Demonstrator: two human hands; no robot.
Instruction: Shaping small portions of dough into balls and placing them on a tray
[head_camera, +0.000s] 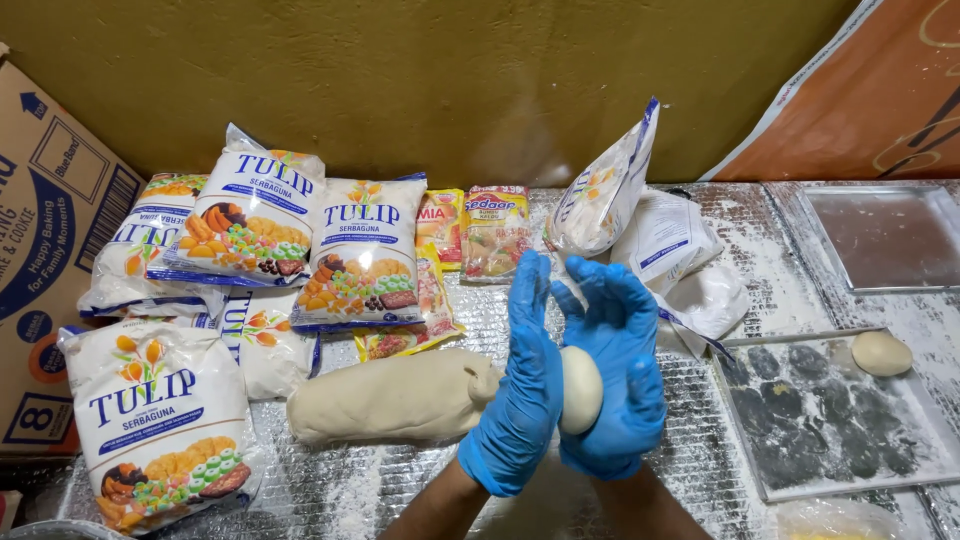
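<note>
Both my hands wear blue gloves and press a pale round dough ball (581, 389) between the palms. My left hand (520, 385) is on the ball's left side and my right hand (615, 365) on its right, fingers pointing up. Just to the left, a large log of dough (390, 400) lies on the shiny embossed work surface (330, 480). Another finished dough ball (881, 352) rests at the far corner of a flour-dusted metal tray (830, 440) on the right.
Several white flour bags (160, 430) are piled at the left and back, with noodle packets (495, 230) behind. Opened flour bags (610, 195) stand behind my hands. A cardboard box (45, 250) is at far left, a second tray (885, 235) at back right.
</note>
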